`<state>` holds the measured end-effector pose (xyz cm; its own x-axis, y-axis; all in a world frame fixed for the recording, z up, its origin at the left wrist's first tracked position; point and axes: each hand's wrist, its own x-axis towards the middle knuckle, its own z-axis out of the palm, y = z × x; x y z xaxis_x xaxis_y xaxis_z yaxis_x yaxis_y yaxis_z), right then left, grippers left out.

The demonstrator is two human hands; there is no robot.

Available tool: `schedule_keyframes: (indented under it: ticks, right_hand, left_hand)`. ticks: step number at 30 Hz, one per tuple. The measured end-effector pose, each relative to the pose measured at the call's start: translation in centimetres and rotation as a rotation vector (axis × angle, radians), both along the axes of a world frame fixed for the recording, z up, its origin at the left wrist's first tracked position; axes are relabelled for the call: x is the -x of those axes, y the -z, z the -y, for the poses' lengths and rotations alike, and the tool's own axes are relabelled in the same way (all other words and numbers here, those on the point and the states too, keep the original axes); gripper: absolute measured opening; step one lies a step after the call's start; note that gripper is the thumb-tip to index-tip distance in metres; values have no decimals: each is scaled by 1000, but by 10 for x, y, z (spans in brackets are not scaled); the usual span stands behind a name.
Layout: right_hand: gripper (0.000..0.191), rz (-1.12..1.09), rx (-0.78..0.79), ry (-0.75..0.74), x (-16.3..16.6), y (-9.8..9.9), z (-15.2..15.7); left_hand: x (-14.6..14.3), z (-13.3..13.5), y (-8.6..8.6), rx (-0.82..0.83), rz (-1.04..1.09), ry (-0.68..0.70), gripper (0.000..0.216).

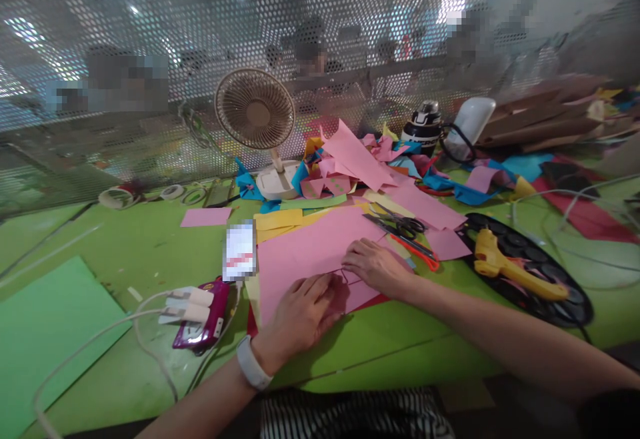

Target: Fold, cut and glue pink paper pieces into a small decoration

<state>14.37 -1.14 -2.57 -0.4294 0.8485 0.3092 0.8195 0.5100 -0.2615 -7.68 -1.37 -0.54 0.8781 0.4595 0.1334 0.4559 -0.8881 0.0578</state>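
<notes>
A large sheet of pink paper (300,259) lies in front of me on the green table. On it is a smaller pink piece (356,287) with a folded or cut edge. My left hand (303,309), with a white band at the wrist, curls over the near left edge of this piece, fingers bent and thumb low. What its fingertips pinch is partly hidden. My right hand (375,267) rests palm down, fingers laid on the far edge of the same piece. Just beyond it lie black scissors (407,226) and an orange-handled cutter (423,252).
A yellow glue gun (515,269) lies on a black tray (583,302) at right. Left are a phone (239,250), a purple power bank (200,322) with white plugs and cables, and green sheets (55,339). Behind stand a fan (256,111), scrap paper (350,159) and a bottle (423,129).
</notes>
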Motion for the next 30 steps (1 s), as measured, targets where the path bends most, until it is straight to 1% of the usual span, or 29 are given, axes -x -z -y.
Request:
schedule_keyframes:
  ticks: [5, 16, 24, 27, 30]
  right_hand:
    - [22, 4, -19, -17, 0, 3, -1]
    - [21, -15, -10, -10, -1, 1, 2]
    - [19, -112, 25, 56, 4, 4, 4]
    - [26, -100, 27, 79, 8, 3, 8]
    - [27, -74, 37, 102, 11, 0, 13]
  left_hand:
    - [-1, -1, -2, 14, -10, -29, 41]
    - [-3, -3, -4, 20, -33, 1, 38]
    - [-3, -3, -3, -8, 9, 11, 32]
    - [-3, -3, -2, -22, 12, 12, 32]
    - [-2, -2, -1, -27, 7, 12, 32]
